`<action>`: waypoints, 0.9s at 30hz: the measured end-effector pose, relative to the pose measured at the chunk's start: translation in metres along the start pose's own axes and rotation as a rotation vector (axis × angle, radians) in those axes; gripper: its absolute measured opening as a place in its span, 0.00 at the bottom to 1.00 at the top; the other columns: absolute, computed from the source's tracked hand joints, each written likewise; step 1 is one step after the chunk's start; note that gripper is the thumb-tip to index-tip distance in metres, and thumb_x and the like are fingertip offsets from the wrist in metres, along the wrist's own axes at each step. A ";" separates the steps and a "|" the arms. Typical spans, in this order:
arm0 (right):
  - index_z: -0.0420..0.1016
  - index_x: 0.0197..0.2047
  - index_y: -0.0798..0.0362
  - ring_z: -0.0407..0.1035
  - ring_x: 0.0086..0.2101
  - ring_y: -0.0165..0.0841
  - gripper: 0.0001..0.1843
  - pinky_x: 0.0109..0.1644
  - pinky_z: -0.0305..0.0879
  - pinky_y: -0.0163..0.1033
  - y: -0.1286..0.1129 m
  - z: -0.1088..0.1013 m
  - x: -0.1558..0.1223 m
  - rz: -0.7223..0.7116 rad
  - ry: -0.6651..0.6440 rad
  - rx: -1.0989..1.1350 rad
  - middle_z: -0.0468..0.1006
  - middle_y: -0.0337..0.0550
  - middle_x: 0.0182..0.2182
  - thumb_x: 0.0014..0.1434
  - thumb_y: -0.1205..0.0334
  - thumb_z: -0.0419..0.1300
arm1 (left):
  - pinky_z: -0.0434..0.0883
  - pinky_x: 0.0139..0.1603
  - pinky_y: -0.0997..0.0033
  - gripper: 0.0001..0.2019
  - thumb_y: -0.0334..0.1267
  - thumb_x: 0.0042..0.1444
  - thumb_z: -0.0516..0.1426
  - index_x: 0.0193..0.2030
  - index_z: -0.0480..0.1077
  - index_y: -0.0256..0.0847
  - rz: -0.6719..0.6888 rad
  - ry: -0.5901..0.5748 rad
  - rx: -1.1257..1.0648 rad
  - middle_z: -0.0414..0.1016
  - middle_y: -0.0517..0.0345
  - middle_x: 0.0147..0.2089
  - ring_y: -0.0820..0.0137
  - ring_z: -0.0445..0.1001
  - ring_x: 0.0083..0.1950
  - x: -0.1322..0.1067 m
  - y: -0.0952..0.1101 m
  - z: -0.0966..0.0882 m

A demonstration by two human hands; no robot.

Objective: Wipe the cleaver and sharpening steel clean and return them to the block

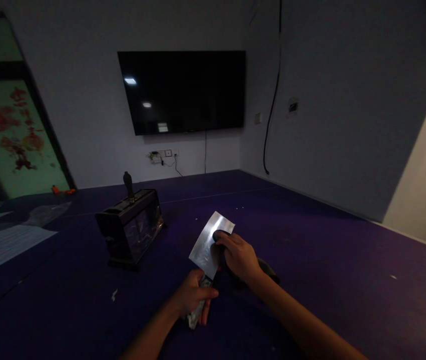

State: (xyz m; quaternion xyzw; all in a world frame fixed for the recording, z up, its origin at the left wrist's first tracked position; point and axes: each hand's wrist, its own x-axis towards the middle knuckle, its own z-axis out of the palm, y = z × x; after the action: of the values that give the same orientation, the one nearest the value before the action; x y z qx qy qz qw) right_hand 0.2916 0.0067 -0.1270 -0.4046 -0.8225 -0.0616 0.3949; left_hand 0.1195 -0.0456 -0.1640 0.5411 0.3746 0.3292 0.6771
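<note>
My left hand (193, 296) is closed round the handle of a cleaver (208, 242), holding it low over the dark purple floor. Its wide steel blade points away from me and catches the light. My right hand (240, 256) lies on the right side of the blade, its fingers curled around a dark cloth or pad pressed against the metal. More of that dark material (267, 270) shows on the floor behind my right wrist.
A black knife block (130, 227) with a dark handle sticking up stands on the floor (329, 260) to the left. White papers and clear plastic (6, 240) lie at far left. A black TV (186, 90) hangs on the wall ahead.
</note>
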 end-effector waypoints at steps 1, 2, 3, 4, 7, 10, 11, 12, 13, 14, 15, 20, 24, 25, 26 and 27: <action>0.72 0.38 0.51 0.66 0.41 0.31 0.19 0.44 0.62 0.34 -0.002 0.000 -0.001 -0.016 -0.001 0.010 0.72 0.40 0.46 0.48 0.78 0.47 | 0.59 0.11 0.79 0.31 0.37 0.43 0.58 0.54 0.53 0.30 -0.006 0.002 0.007 0.65 0.68 0.13 0.72 0.63 0.10 0.000 0.000 0.000; 0.72 0.37 0.51 0.66 0.41 0.31 0.19 0.44 0.62 0.34 -0.003 0.000 -0.001 -0.027 0.000 0.016 0.72 0.40 0.45 0.48 0.78 0.47 | 0.59 0.11 0.79 0.29 0.37 0.43 0.58 0.53 0.54 0.30 -0.014 -0.003 0.017 0.65 0.68 0.13 0.72 0.63 0.10 0.000 0.000 0.000; 0.72 0.37 0.51 0.66 0.41 0.31 0.19 0.44 0.62 0.34 -0.004 0.000 -0.001 -0.033 0.006 0.017 0.72 0.41 0.45 0.48 0.78 0.47 | 0.59 0.11 0.79 0.28 0.37 0.44 0.58 0.52 0.55 0.30 -0.017 -0.010 0.027 0.64 0.68 0.12 0.72 0.63 0.10 0.000 0.001 0.000; 0.72 0.37 0.52 0.66 0.41 0.32 0.18 0.44 0.62 0.34 -0.004 0.000 -0.002 -0.035 0.014 0.014 0.73 0.41 0.45 0.48 0.78 0.47 | 0.59 0.11 0.79 0.27 0.37 0.44 0.58 0.51 0.56 0.30 -0.016 -0.015 0.033 0.64 0.68 0.12 0.73 0.63 0.10 0.000 0.001 0.000; 0.72 0.37 0.52 0.67 0.40 0.32 0.18 0.42 0.63 0.35 -0.002 0.000 -0.002 -0.027 0.033 -0.005 0.73 0.42 0.44 0.50 0.77 0.47 | 0.59 0.11 0.79 0.27 0.37 0.43 0.58 0.50 0.56 0.31 0.005 -0.011 0.030 0.64 0.68 0.12 0.73 0.63 0.10 0.002 -0.001 0.000; 0.71 0.37 0.52 0.66 0.40 0.33 0.18 0.43 0.63 0.35 0.002 -0.002 -0.001 -0.003 0.034 -0.027 0.73 0.41 0.44 0.50 0.77 0.47 | 0.59 0.11 0.79 0.30 0.38 0.43 0.59 0.53 0.54 0.31 0.006 -0.021 0.021 0.64 0.68 0.13 0.74 0.62 0.10 0.003 -0.002 -0.001; 0.71 0.38 0.51 0.66 0.40 0.33 0.18 0.43 0.63 0.35 0.004 -0.003 0.000 0.012 0.032 -0.035 0.73 0.41 0.44 0.50 0.77 0.47 | 0.59 0.11 0.79 0.32 0.39 0.42 0.59 0.54 0.52 0.31 0.006 -0.030 0.019 0.64 0.68 0.14 0.74 0.62 0.10 0.003 -0.002 0.000; 0.71 0.38 0.51 0.66 0.40 0.33 0.18 0.43 0.63 0.36 0.006 -0.003 0.001 0.030 0.033 -0.042 0.73 0.41 0.44 0.50 0.77 0.47 | 0.59 0.11 0.79 0.34 0.39 0.42 0.59 0.55 0.51 0.31 0.007 -0.039 0.015 0.64 0.69 0.14 0.74 0.62 0.10 0.002 -0.002 0.000; 0.71 0.39 0.51 0.66 0.40 0.33 0.19 0.43 0.63 0.36 0.008 -0.004 0.002 0.049 0.034 -0.049 0.73 0.40 0.44 0.50 0.77 0.47 | 0.60 0.11 0.79 0.36 0.40 0.42 0.59 0.56 0.49 0.32 0.008 -0.048 0.013 0.64 0.69 0.14 0.74 0.62 0.10 0.002 -0.001 0.001; 0.71 0.40 0.51 0.66 0.40 0.34 0.19 0.44 0.63 0.37 0.010 -0.005 0.003 0.067 0.036 -0.056 0.73 0.40 0.45 0.49 0.77 0.47 | 0.60 0.11 0.78 0.37 0.40 0.42 0.59 0.57 0.48 0.33 0.008 -0.053 0.012 0.63 0.70 0.14 0.73 0.62 0.10 0.001 0.000 0.001; 0.70 0.40 0.50 0.66 0.41 0.34 0.19 0.44 0.63 0.37 0.012 -0.006 0.003 0.082 0.039 -0.060 0.72 0.40 0.45 0.49 0.77 0.48 | 0.60 0.11 0.78 0.38 0.40 0.42 0.60 0.58 0.47 0.33 0.006 -0.055 0.015 0.63 0.70 0.13 0.73 0.62 0.10 0.000 0.001 0.002; 0.70 0.41 0.50 0.65 0.43 0.35 0.21 0.47 0.62 0.39 0.016 -0.006 0.004 0.086 0.033 -0.063 0.69 0.39 0.50 0.48 0.77 0.48 | 0.60 0.10 0.78 0.37 0.39 0.41 0.60 0.58 0.49 0.35 -0.011 -0.032 0.029 0.63 0.70 0.13 0.73 0.62 0.10 -0.002 0.003 0.004; 0.71 0.39 0.51 0.66 0.41 0.34 0.19 0.45 0.62 0.37 0.011 -0.003 0.003 0.076 0.030 -0.069 0.70 0.41 0.48 0.48 0.77 0.48 | 0.59 0.11 0.79 0.37 0.39 0.41 0.60 0.57 0.50 0.34 -0.009 -0.012 0.037 0.64 0.69 0.14 0.74 0.62 0.10 -0.001 0.002 0.003; 0.71 0.38 0.51 0.66 0.41 0.34 0.19 0.44 0.62 0.37 0.010 -0.002 0.002 0.071 0.026 -0.067 0.71 0.41 0.47 0.48 0.77 0.48 | 0.59 0.11 0.79 0.36 0.38 0.41 0.60 0.57 0.50 0.34 -0.007 -0.007 0.039 0.64 0.69 0.14 0.74 0.63 0.10 -0.001 0.001 0.002; 0.71 0.37 0.51 0.66 0.40 0.33 0.18 0.44 0.62 0.36 0.008 -0.002 0.002 0.067 0.023 -0.064 0.72 0.42 0.46 0.48 0.77 0.48 | 0.59 0.11 0.79 0.36 0.38 0.41 0.59 0.57 0.50 0.34 -0.005 -0.001 0.039 0.64 0.69 0.14 0.73 0.63 0.10 0.000 0.000 0.002; 0.72 0.37 0.51 0.67 0.39 0.33 0.18 0.43 0.62 0.36 0.007 -0.001 0.001 0.062 0.018 -0.060 0.72 0.42 0.45 0.48 0.77 0.48 | 0.59 0.11 0.78 0.36 0.38 0.41 0.59 0.57 0.50 0.33 -0.001 0.008 0.036 0.64 0.70 0.14 0.73 0.63 0.10 0.000 -0.001 0.001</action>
State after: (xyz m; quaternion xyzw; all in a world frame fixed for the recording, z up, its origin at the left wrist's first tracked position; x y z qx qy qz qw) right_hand 0.2967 0.0115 -0.1265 -0.4411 -0.8037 -0.0775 0.3917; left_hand 0.1206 -0.0459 -0.1648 0.5517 0.3833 0.3243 0.6660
